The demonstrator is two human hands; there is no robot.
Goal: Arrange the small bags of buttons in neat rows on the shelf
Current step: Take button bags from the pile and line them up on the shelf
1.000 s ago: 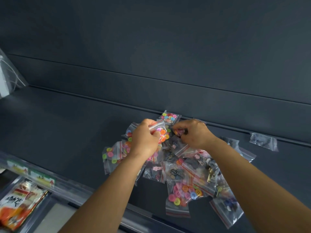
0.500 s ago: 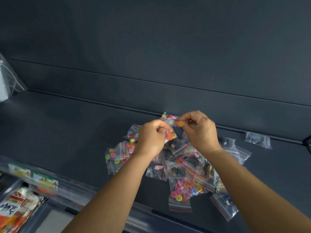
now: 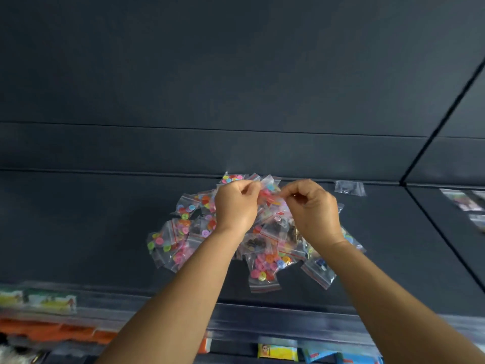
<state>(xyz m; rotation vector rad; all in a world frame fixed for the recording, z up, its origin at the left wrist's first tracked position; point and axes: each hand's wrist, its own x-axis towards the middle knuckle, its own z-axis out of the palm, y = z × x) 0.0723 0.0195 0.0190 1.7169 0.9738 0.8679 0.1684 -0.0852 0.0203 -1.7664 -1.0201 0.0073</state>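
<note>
Hands (image 3: 236, 206) (image 3: 312, 208) pinching crinkly clear bag (image 3: 267, 191), round glossy buttons (image 3: 265, 264), matte shelf (image 3: 78, 219)

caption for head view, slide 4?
Both hands pinch one button bag above the unsorted pile on the shelf.

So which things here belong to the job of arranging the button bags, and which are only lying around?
Belong to the job:
- held bag, pinched by left hand and right hand
- pile of button bags
- lone bag
- shelf

Only lying around:
- packets below
- items on next shelf
</note>
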